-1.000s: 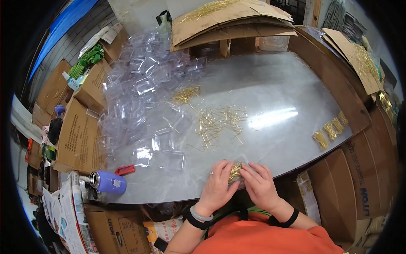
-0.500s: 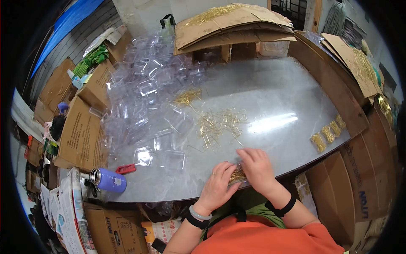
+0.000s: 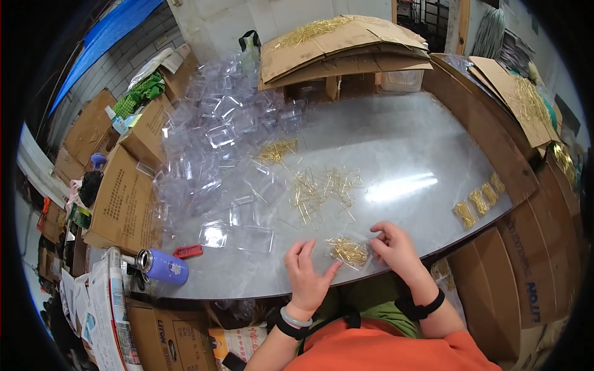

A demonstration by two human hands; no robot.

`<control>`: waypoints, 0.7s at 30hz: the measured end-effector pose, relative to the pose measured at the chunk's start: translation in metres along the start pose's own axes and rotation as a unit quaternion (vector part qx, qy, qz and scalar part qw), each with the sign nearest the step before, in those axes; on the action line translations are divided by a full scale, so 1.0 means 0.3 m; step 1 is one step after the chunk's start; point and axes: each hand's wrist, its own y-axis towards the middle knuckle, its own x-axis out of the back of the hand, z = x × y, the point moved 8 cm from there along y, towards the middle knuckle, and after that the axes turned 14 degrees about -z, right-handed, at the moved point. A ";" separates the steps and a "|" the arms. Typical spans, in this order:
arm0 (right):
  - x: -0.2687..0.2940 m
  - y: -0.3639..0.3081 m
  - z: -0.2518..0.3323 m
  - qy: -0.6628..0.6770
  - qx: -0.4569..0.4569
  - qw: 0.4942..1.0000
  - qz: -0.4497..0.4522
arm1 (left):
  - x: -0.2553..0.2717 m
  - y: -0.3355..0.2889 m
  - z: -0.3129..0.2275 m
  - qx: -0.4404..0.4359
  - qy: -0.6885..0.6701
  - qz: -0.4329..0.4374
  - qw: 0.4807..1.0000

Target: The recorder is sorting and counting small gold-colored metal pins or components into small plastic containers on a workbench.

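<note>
A small clear plastic box (image 3: 362, 238) with a bunch of gold-coloured wire hooks (image 3: 348, 251) inside lies tilted near the table's front edge, between my hands. My left hand (image 3: 307, 275) is open beside it, fingers spread, the thumb tip close to the box's near left corner. On the other side, my right hand (image 3: 399, 250) has its fingers bent and apart, with the thumb near the box's right edge; whether it touches I cannot tell. Beyond the box, loose gold hooks (image 3: 318, 191) lie scattered, with a denser heap of hooks (image 3: 277, 150) farther back.
Many empty clear boxes (image 3: 213, 133) pile up on the table's left. A purple bottle (image 3: 167, 267) and a red tool (image 3: 187, 251) sit at the front left. Several gold hook bundles (image 3: 476, 201) line the right edge. Cardboard sheets (image 3: 343, 52) cover a shelf at the back.
My hands have come apart from around the hooks, left hand moving left and right hand right. The box of hooks now lies uncovered between them. The whole view has shifted slightly.
</note>
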 end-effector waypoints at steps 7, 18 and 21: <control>-0.070 -0.194 -0.075 0.204 -0.084 0.973 -0.071 | -0.079 -0.010 -0.015 0.011 -0.013 0.140 0.990; 0.017 0.026 0.107 -0.098 0.145 0.977 -0.121 | -0.115 -0.024 -0.036 -0.051 0.006 0.163 0.985; -0.042 0.111 0.084 -0.075 0.109 0.991 -0.024 | -0.118 -0.023 -0.046 -0.055 0.009 0.167 0.984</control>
